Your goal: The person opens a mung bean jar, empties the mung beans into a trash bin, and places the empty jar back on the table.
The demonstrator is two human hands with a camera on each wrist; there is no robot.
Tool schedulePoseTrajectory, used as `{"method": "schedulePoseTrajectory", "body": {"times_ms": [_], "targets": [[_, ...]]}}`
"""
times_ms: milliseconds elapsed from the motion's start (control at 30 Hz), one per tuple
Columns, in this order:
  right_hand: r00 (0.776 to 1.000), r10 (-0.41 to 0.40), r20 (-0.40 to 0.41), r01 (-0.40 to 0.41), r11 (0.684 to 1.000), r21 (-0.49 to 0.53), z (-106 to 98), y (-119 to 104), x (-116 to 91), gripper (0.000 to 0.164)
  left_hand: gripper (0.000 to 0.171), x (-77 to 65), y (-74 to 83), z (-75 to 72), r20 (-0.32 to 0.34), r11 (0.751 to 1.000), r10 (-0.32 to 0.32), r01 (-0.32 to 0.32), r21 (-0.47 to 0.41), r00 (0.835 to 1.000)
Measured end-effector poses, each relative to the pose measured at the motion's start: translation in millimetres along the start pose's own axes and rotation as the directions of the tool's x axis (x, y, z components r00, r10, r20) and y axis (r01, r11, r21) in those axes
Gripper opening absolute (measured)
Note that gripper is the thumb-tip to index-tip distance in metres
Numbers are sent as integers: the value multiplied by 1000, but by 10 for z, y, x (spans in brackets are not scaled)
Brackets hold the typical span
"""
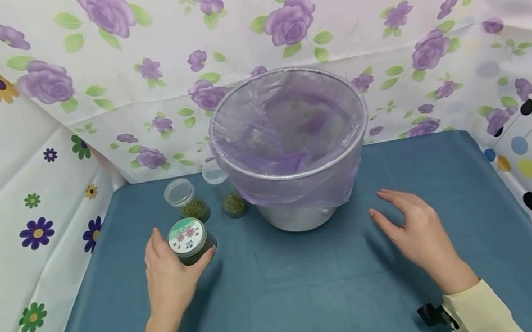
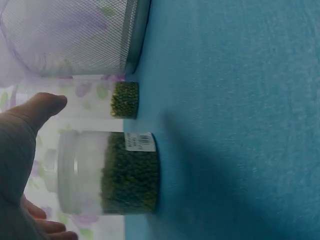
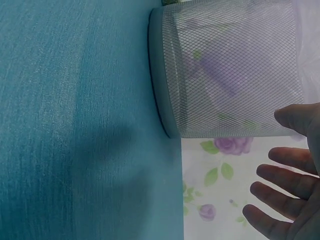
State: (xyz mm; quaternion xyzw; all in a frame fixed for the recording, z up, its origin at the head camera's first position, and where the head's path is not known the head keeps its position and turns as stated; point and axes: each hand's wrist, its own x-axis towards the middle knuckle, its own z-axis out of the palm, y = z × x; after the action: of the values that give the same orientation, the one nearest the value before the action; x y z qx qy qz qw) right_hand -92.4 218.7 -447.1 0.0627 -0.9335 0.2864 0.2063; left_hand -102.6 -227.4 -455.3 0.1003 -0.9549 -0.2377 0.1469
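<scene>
A clear jar [image 2: 131,175] with a decorated lid [image 1: 187,235] is about half full of small dark green grains and has a barcode label low on its side. My left hand [image 1: 171,275] is spread around the jar's near side, thumb to the right and fingers to the left. In the left wrist view its thumb [image 2: 50,104] appears apart from the jar; whether any finger touches it, I cannot tell. My right hand [image 1: 415,230] hovers right of the mesh bin [image 1: 298,215], fingers spread, holding nothing. Its thumb [image 3: 295,119] overlaps the bin's side in the right wrist view, without clear contact.
Behind the jar stand two clear containers, a shorter one [image 1: 194,207] and a taller one [image 1: 233,202], both with green grains at the bottom. A translucent purple bag [image 1: 295,190] lines the bin and folds over its rim. Flowered sheets [image 1: 165,140] rise behind the blue table [image 1: 286,310].
</scene>
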Motion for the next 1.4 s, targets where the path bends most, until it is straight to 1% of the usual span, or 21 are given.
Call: {"method": "schedulePoseTrajectory", "body": {"times_ms": [100, 167, 233, 433, 600, 700, 800, 933, 1033, 1100, 1200, 1300, 1400], "targets": [[1000, -2, 6, 2, 1000, -2, 13, 1, 1, 47, 126, 17, -57, 47, 97, 995, -69, 75, -67, 993], [1000, -3, 8, 3, 1000, -1, 21, 3, 1, 45, 125, 32, -97, 76, 147, 988, -91, 108, -107, 985], [1000, 5, 15, -5, 1000, -7, 21, 6, -1, 43, 123, 50, -127, 107, 178, 982, -99, 126, -142, 979], [998, 48, 44, -47, 998, -29, 20, 9, -2, 38, 115, 103, -195, 200, 188, 958, -123, 166, -232, 975], [998, 39, 48, -38, 999, -38, 23, -3, -13, 32, 109, 143, -252, 250, 206, 927, -159, 218, -306, 966], [998, 29, 48, -27, 999, -42, 28, -14, -20, 26, 108, 163, -279, 271, 197, 917, -172, 230, -325, 965], [999, 22, 50, -20, 999, -45, 30, -27, -20, 21, 107, 174, -294, 299, 175, 919, -177, 226, -323, 968], [999, 15, 51, -13, 999, -44, 26, -40, -19, 20, 105, 152, -284, 336, 125, 925, -192, 222, -308, 973], [998, 14, 53, -12, 999, -40, 29, -50, -23, 21, 104, 111, -231, 353, 92, 926, -206, 225, -302, 974], [998, 13, 59, -11, 999, -38, 34, -60, -23, 20, 103, 76, -176, 368, 81, 928, -203, 218, -302, 976], [998, 10, 65, -8, 999, -38, 30, -71, -19, 20, 100, 25, -63, 393, 84, 928, -155, 174, -329, 984], [998, 7, 67, -4, 999, -36, 23, -83, -15, 19, 97, -39, 60, 402, 103, 923, -83, 115, -367, 991], [998, 7, 68, -4, 999, -38, 13, -91, -12, 19, 95, -102, 195, 400, 110, 914, -9, 52, -402, 994]]}}
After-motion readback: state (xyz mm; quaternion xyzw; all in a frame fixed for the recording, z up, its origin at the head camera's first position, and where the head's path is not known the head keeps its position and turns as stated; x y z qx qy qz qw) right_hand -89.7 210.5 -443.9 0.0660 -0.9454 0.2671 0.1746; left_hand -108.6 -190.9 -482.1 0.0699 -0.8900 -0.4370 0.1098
